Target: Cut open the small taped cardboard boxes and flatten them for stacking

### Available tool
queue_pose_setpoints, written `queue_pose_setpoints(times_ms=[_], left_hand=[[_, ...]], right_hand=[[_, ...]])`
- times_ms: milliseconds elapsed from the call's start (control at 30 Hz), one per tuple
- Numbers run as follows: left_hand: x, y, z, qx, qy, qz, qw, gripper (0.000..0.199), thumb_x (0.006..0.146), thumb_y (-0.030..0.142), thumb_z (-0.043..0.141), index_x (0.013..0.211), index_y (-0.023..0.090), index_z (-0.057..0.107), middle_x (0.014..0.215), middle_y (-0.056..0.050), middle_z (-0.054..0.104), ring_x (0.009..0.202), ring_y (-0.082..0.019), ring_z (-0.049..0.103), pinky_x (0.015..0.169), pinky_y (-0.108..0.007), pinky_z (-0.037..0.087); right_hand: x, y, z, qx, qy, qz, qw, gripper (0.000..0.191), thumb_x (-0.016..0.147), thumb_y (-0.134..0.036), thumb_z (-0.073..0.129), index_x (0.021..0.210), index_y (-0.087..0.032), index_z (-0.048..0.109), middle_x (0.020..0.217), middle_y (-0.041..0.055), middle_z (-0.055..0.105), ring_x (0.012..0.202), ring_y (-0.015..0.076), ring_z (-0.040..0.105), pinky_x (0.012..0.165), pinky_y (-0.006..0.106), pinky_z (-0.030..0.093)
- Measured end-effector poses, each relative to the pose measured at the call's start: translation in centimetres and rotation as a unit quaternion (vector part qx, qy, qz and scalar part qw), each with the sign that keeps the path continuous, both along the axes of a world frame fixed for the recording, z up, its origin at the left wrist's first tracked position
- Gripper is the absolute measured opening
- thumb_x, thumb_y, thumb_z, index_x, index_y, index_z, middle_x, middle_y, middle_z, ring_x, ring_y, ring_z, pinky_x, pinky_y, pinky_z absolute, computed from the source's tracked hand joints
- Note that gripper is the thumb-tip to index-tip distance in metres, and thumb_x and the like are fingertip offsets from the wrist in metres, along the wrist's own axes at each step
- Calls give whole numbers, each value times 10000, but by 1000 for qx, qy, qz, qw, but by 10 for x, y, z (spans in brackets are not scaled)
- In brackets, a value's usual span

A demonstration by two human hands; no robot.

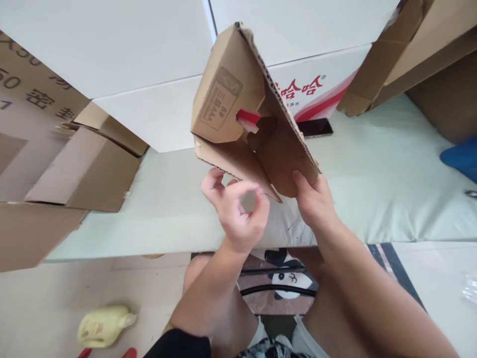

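Note:
A small brown cardboard box (216, 107) is held up in front of me, tilted, with its open side towards me. Dark printing and a small stamped frame show on its left panel, and red shows through a gap in it. My right hand (315, 199) grips the lower right corner, thumb on the inside of the wall. At the lower edge, my left hand (238, 211) is closed, thumb and index finger meeting in a ring with their tips at the cardboard rim. Its other fingers are partly hidden behind that edge.
Large white cartons (149, 54) stand behind the box, and a dark phone (316, 128) lies before them. Opened cardboard boxes (93, 169) sit left, another carton (395, 59) right. A pale green sheet (164, 209) covers the surface. A yellow bottle (104, 326) lies on the floor.

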State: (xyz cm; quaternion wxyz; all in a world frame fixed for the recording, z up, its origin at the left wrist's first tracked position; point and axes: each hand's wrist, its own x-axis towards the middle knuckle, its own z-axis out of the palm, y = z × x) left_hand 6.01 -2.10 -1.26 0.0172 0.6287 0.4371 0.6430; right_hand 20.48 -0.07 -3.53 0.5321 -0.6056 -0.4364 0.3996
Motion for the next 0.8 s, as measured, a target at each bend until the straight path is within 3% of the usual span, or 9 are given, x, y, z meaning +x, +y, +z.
queue_pose_setpoints(times_ms=[67, 133, 233, 400, 500, 600, 667, 800], left_hand=[[0, 2, -3, -16, -66, -31, 997, 261, 905, 376, 618, 1111, 312, 472, 1218, -69, 453, 1145, -218, 552, 832, -363, 564], [-1, 4, -5, -24, -128, -47, 990, 360, 896, 492, 593, 1156, 344, 392, 1214, -58, 456, 1062, -198, 552, 767, -327, 549], [-7, 8, -4, -39, -195, -64, 978, 417, 842, 563, 604, 1131, 340, 402, 1114, -39, 466, 914, -182, 518, 666, -288, 497], [-26, 16, 6, -138, -285, -83, 945, 410, 847, 615, 501, 1127, 321, 448, 948, -22, 513, 743, -170, 517, 593, -288, 462], [-38, 23, 10, -165, -274, -65, 945, 490, 872, 708, 404, 1081, 279, 513, 926, -46, 572, 793, -200, 599, 664, -325, 511], [-48, 29, 12, -174, -235, -54, 955, 646, 855, 824, 349, 1089, 270, 584, 996, -77, 629, 960, -251, 667, 812, -377, 567], [-54, 31, 14, -183, -230, -77, 953, 654, 846, 851, 368, 1060, 284, 615, 992, -77, 648, 1017, -266, 682, 860, -403, 586], [-60, 30, 16, -205, -264, -137, 933, 557, 838, 816, 481, 900, 283, 629, 862, -57, 651, 975, -264, 704, 814, -406, 607]], right_hand=[[1, 0, -1, 20, 8, -11, 1000, 297, 884, -390, 554, 1098, -226, 678, 1168, 78, 758, 1161, 311, 683, 1046, 512, 531], [1, 1, 0, 36, 19, -11, 999, 318, 896, -374, 541, 1140, -223, 676, 1236, 85, 746, 1216, 306, 671, 1086, 508, 512], [2, 0, 3, 54, -1, -7, 999, 321, 907, -365, 544, 1153, -215, 685, 1266, 96, 738, 1268, 311, 648, 1123, 516, 487], [5, -1, 5, 83, -38, -4, 996, 355, 947, -422, 550, 1218, -227, 672, 1314, 100, 719, 1302, 319, 625, 1150, 560, 460], [5, -1, 4, 112, -19, -4, 994, 287, 934, -396, 580, 1139, -224, 684, 1249, 104, 735, 1246, 311, 653, 1102, 542, 502], [6, 0, -1, 115, -2, 3, 993, 180, 895, -314, 582, 1018, -220, 673, 1121, 88, 758, 1090, 283, 705, 956, 479, 575], [7, 0, -4, 118, -22, 0, 993, 157, 862, -264, 563, 973, -219, 665, 1041, 72, 765, 1017, 267, 712, 889, 443, 581], [8, 1, -6, 142, -70, -16, 987, 206, 838, -236, 528, 986, -216, 670, 1013, 60, 768, 985, 252, 711, 867, 412, 566]])
